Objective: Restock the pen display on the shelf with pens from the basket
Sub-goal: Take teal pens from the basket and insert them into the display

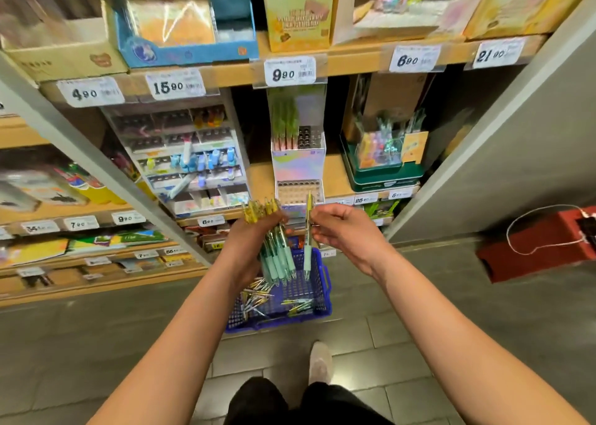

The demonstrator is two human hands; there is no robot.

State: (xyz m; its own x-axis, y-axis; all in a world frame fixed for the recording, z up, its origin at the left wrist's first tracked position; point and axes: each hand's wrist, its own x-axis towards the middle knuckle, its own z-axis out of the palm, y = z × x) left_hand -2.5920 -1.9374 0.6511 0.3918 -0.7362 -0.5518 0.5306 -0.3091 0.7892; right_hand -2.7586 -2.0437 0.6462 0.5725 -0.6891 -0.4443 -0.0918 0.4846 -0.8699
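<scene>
Lighting is bright and even, falling from overhead; shadows under my forearms on the floor [419, 344] are faint. Glare streaks the clear packaging [175, 21] on the top shelf. Motion blur smears the upper boxes and left shelving. Wide-angle distortion bows the shelf uprights [106, 173] outward at both edges.

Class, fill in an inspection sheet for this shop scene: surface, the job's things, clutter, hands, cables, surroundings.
Surface: wooden shelf, stocked with stationery.
Job's things: pen display has green pens in its upper left holes, lower front holes empty; blue basket on the floor holds loose pens.
Clutter: nothing seen on the floor by the basket.
Hands: left hand grips a bundle of pens; right hand pinches a single pen, upright, near the display.
Cables: white cord looped over a red box.
Surroundings: price tags along shelf edges; grey tiled floor.
</scene>
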